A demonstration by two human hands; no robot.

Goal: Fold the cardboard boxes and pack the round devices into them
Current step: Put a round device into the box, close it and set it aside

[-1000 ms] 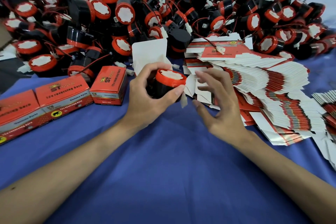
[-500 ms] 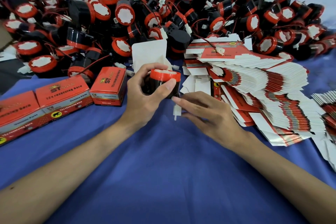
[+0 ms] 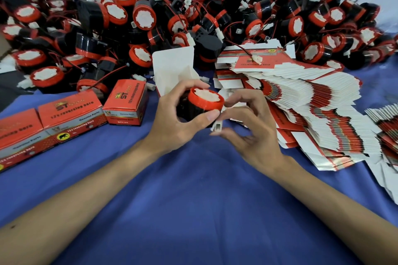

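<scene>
With few closed boxes (image 3: pixel 71 114) at nine o'clock and a big pile (image 3: pixel 193 17) waiting at twelve, the left hand (image 3: pixel 178 122) fingers (image 3: pixel 183 86) are gripping a round device (image 3: pixel 204 101), the right hand (image 3: pixel 252 133) pinching its plug (image 3: pixel 216 127).

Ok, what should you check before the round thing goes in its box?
1. Left hand grips the round device: ok.
2. Right hand pinches the white plug: ok.
3. Open box stands behind the device, flap up: ok.
4. Wire tucked close to the device: cannot tell, the hands hide it.
5. Box empty inside: cannot tell.
</scene>
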